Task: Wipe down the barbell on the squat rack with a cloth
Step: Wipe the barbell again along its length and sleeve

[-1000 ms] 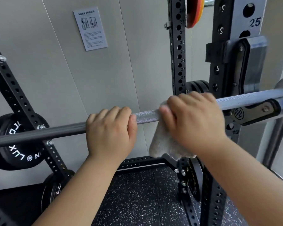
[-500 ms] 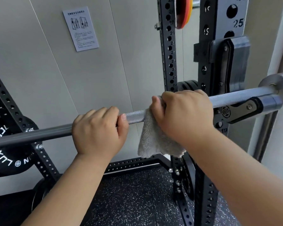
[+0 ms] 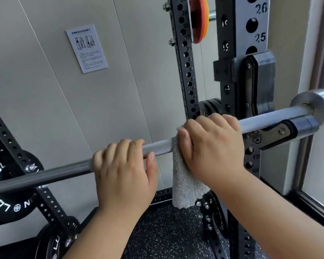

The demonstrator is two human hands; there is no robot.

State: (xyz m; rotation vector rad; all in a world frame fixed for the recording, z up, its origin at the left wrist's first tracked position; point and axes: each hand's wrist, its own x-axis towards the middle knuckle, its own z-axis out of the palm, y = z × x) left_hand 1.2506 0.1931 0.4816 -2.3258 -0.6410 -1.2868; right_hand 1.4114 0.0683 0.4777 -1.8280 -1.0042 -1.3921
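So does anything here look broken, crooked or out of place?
Nothing stands out. The barbell rests in its rack hook, the left hand grips it bare, and the right hand presses the cloth around it. The bar's slant looks like camera tilt.

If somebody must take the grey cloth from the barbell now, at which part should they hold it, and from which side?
Probably the free lower end of the cloth, pinched from below. It hangs loose under the barbell, while its upper part is wrapped over the bar and covered by the right hand. The left hand grips the bar beside it, apart from the cloth.
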